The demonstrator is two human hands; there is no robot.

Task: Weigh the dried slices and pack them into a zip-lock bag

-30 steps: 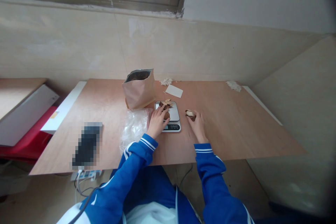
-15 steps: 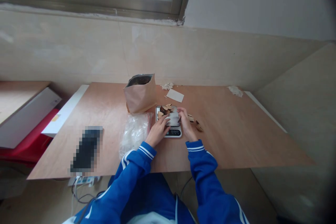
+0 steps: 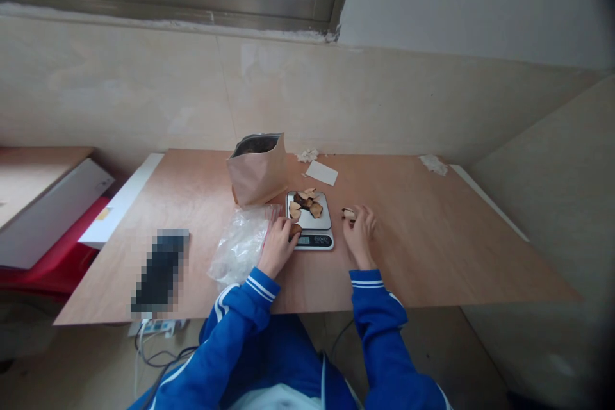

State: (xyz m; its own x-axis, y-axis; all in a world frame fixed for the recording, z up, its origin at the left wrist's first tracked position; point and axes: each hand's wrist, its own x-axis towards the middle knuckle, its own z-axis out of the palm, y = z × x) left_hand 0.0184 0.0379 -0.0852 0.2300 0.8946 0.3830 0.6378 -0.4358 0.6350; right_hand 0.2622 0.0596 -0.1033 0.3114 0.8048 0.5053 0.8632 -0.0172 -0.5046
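A white kitchen scale (image 3: 323, 221) with a lit display bears several dried brown-and-cream slices (image 3: 302, 200), perhaps dried mushroom, on its plate. My left hand (image 3: 278, 245) is closed on a brown dried slice (image 3: 295, 230) at the scale's front left corner, partly covering its display panel. To the right of the scale, my right hand (image 3: 361, 229) curls its fingers round a pale dried slice (image 3: 349, 213) at table level. Its palm hides whatever lies beneath.
Left of the scale lie clear plastic bags (image 3: 237, 246), with an open brown paper pouch (image 3: 257, 176) behind them. A white card (image 3: 321, 173) and crumpled tissue (image 3: 307, 155) are at the back. A blurred dark phone (image 3: 161, 272) lies front left.
Both hands have moved off the scale plate, the left back to its front left corner, the right over the slices on the table. The left hand's dried slice now shows.
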